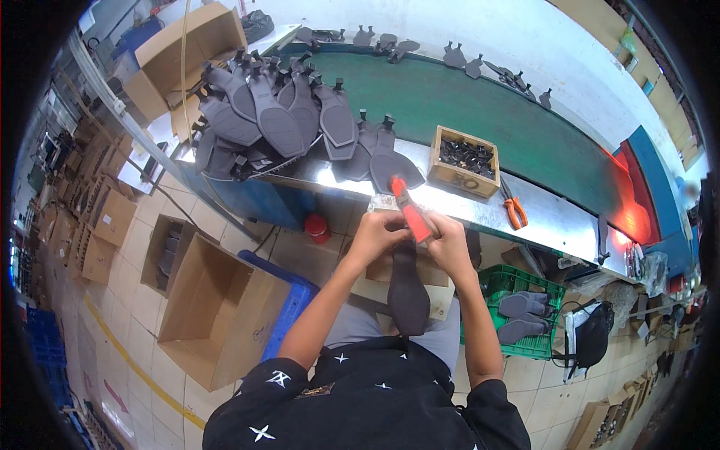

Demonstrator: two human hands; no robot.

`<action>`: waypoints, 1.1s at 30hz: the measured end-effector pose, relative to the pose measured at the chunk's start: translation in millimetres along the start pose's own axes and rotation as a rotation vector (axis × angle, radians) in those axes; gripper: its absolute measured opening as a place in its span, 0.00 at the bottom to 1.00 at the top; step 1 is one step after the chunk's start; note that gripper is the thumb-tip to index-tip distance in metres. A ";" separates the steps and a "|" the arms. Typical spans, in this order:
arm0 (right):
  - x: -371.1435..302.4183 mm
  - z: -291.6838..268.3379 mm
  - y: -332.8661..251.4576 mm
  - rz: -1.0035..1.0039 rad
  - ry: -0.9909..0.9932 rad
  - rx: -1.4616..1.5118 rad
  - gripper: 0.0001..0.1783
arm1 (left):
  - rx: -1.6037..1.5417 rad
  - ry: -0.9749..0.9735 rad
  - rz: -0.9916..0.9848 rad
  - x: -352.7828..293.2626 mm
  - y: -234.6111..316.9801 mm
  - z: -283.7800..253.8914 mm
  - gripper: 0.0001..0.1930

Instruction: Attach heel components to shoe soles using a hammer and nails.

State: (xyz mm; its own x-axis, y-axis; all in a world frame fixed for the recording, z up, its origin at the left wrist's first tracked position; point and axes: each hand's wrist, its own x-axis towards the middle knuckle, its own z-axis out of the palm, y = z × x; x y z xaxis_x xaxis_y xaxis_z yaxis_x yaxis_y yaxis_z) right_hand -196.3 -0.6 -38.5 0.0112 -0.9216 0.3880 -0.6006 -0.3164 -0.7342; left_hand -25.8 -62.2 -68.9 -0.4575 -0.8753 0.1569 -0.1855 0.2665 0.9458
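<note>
In front of my lap a dark grey heeled shoe sole [409, 292] points its toe toward me, its heel end up between my hands. My left hand [380, 236] is closed at that heel end, fingertips pinched. A red-handled tool [409, 210] slants across in my right hand [448, 244], which is closed round it; its working end I cannot make out. Just beyond, another heeled sole [394, 166] lies at the bench edge. The heel tip itself is hidden by my fingers.
A large pile of soles [277, 112] covers the bench's left. Right of it stand a wooden box of small black pieces [465, 161] and orange-handled pliers [514, 210]. Behind runs a green conveyor belt [450, 97]. A cardboard box [217, 315] and a green crate [547, 334] flank me.
</note>
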 end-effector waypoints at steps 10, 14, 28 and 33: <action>-18.9 -1.9 -35.2 0.184 0.112 0.197 0.14 | -0.165 -0.015 0.067 1.6 -14.3 -6.2 0.14; -60.7 -18.3 -61.8 0.250 0.142 0.139 0.19 | -0.174 -0.116 0.062 5.5 -11.4 -8.7 0.15; -76.6 -32.7 -107.7 -0.098 0.392 -0.319 0.23 | 0.428 -0.057 0.240 -4.4 -22.4 -3.0 0.65; -59.1 -36.7 -86.9 0.029 0.138 -0.284 0.24 | 0.484 -0.109 0.114 -0.9 -16.0 -10.5 0.64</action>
State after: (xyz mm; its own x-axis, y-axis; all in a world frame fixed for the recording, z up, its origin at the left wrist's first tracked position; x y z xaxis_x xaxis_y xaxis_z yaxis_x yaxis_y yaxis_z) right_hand -174.1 89.6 22.8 -0.1067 -0.8839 0.4553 -0.7984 -0.1968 -0.5690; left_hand -13.3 -69.9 -81.1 -0.5813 -0.7897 0.1965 -0.4993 0.5368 0.6801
